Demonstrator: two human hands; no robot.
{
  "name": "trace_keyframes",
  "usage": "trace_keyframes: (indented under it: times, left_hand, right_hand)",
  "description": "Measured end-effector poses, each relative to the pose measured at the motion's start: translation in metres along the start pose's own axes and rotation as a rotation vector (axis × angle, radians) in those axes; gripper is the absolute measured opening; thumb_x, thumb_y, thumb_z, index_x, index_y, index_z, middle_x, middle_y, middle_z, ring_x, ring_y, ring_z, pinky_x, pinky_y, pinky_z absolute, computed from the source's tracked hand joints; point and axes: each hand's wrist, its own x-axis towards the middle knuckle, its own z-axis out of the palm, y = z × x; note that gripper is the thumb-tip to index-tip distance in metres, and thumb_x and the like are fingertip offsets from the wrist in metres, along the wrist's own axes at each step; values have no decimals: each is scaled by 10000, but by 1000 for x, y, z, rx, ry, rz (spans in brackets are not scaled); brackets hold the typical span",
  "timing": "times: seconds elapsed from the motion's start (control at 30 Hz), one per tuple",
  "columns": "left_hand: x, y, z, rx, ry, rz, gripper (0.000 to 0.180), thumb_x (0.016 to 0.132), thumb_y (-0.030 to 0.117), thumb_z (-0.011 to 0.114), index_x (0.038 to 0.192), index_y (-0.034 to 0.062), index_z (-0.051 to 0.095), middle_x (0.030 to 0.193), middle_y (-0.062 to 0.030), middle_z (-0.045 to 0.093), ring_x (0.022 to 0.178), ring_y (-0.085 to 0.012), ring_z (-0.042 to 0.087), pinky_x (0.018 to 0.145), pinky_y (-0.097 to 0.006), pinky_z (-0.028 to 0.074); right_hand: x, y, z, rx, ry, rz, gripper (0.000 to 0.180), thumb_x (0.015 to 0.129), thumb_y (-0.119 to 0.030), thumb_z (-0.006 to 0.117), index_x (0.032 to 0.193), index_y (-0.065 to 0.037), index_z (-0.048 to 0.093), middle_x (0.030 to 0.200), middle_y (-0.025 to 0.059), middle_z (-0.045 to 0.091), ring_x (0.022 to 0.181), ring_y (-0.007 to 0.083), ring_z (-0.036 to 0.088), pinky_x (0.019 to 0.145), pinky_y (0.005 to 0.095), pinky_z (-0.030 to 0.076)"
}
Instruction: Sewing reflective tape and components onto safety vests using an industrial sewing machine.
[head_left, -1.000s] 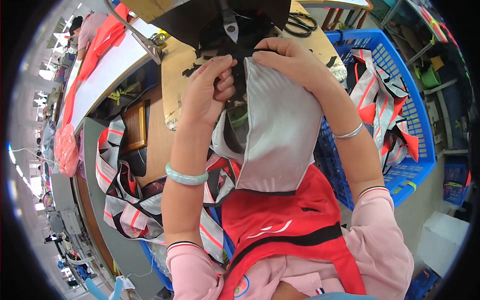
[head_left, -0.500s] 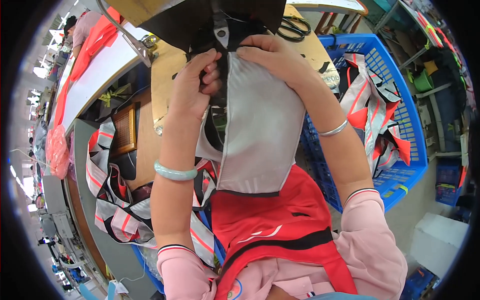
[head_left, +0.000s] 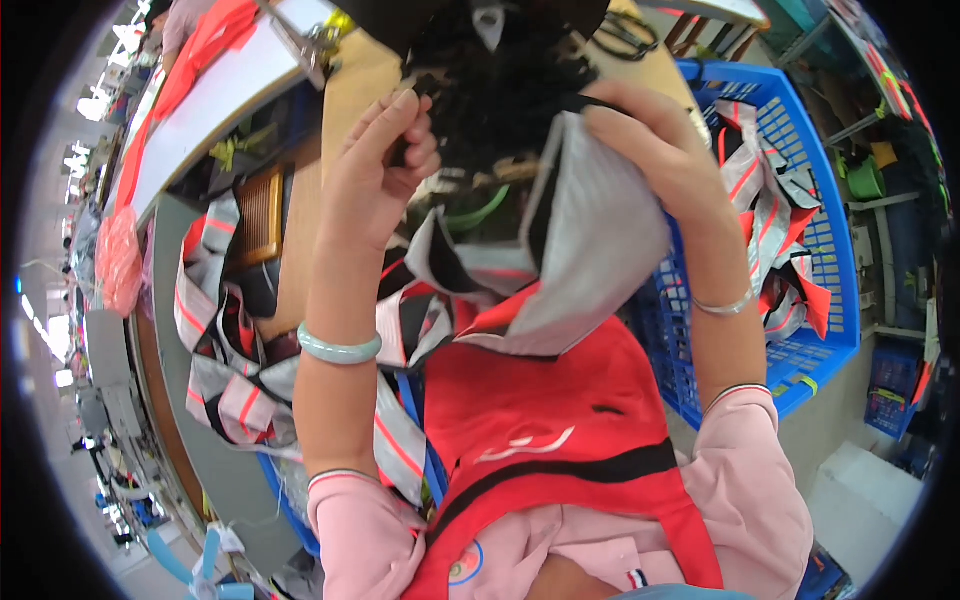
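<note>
In my right hand (head_left: 655,145) the top edge of a silvery-grey fabric piece (head_left: 600,230) with black edging is pinched. The piece hangs open toward my lap, folded so that some orange-red shows inside it. My left hand (head_left: 390,165) is raised on the other side, fingers curled together and apart from the grey panel; what it holds, if anything, I cannot make out. Between the hands lies a dark, blurred area below the black machine head (head_left: 440,15). A red apron (head_left: 540,400) covers my front under the fabric.
A blue plastic basket (head_left: 840,250) on the right holds several grey and orange strips. More striped fabric pieces (head_left: 240,400) are heaped at left. Black-handled scissors (head_left: 625,38) lie on the wooden tabletop (head_left: 345,90). Orange cloth (head_left: 200,60) lies on a white table farther left.
My hands have moved apart, the right one going right with the fabric's edge. The grey panel, earlier stretched flat, now folds open and hangs to the right.
</note>
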Motion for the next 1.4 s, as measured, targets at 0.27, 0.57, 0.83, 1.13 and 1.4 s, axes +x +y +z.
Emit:
trace_keyframes:
  times: [0.27, 0.57, 0.83, 1.13, 1.4]
  left_hand:
    - [-85, -67, -60, 790, -139, 16, 812, 983, 595, 106, 1201, -12, 599, 1216, -118, 609, 1192, -237, 524, 1064, -335, 316]
    - [-120, -66, -108, 851, -109, -74, 429, 943, 190, 342, 1246, -22, 559, 1298, -134, 557, 1279, -227, 453, 1102, -340, 286]
    - [-102, -72, -124, 1148, 36, -104, 255, 863, 40, 590, 1112, 38, 643, 1083, -64, 665, 957, -122, 604, 857, -260, 468]
    - [-123, -42, -2, 1218, 16, 478, 77, 812, 61, 665, 868, 15, 641, 686, -60, 572, 646, -171, 578, 574, -281, 462]
    - [-111, -6, 72, 1427, -80, 598, 104, 790, 90, 681, 862, 21, 649, 733, -105, 611, 652, -275, 614, 583, -324, 473]
  right_hand:
    - [-99, -4, -5, 342, 263, 70, 191, 877, -170, 538, 939, 9, 515, 811, 60, 521, 758, 155, 511, 711, 257, 424]
    - [-155, -2, -42, 453, 435, -4, 180, 901, -214, 537, 834, -93, 422, 705, -5, 361, 636, 103, 336, 633, 278, 306]
    - [-188, 49, -79, 662, 474, 27, 201, 943, -186, 523, 1079, -41, 558, 955, 44, 606, 884, 178, 580, 859, 326, 462]
    - [-185, 89, -85, 95, 571, 305, 239, 949, -127, 553, 1153, -18, 615, 1042, 51, 664, 929, 111, 628, 825, 225, 471]
    - [-89, -6, 35, -649, 151, -393, 402, 824, -103, 614, 1221, -53, 586, 1272, 151, 551, 1108, 309, 560, 926, 354, 453]
